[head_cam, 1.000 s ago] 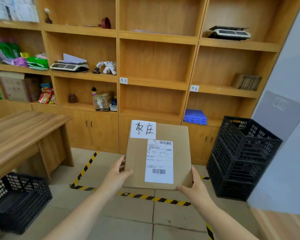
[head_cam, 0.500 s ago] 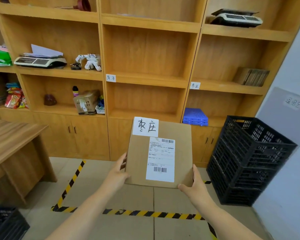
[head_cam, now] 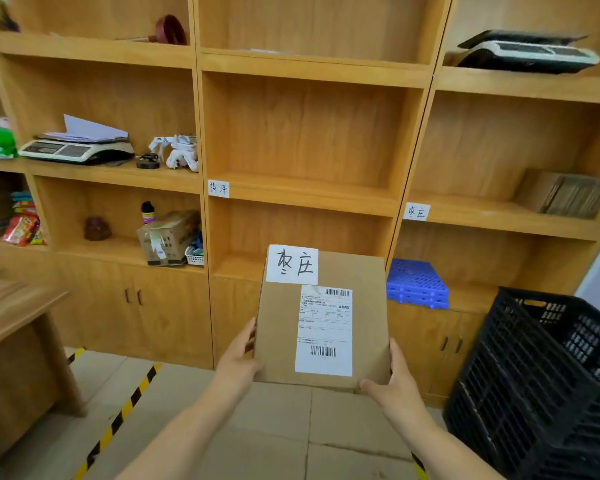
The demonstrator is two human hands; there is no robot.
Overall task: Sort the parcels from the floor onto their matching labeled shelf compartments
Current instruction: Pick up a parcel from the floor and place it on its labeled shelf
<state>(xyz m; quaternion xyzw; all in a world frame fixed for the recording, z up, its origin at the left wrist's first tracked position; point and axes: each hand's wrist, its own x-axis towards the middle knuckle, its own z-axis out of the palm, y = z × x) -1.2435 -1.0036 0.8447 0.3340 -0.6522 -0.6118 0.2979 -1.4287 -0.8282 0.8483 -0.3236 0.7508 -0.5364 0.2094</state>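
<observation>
Both hands are holding the parcel (head_cam: pixel 321 320) up in front of the shelf: the left hand (head_cam: pixel 238 358) is gripping its left edge, the right hand (head_cam: pixel 394 381) its bottom right corner. The matching shelf label (head_cam: pixel 416 212) is sitting at one o'clock, nearer the right hand.

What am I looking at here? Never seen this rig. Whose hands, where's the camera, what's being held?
No robot: a person wears one camera on the head, looking forward and down. The left hand and right hand grip a cardboard parcel by its sides. Its handwritten tag matches the right shelf label, not the middle shelf label. Nearby are stacked black crates, a blue pallet stack and a scale.
</observation>
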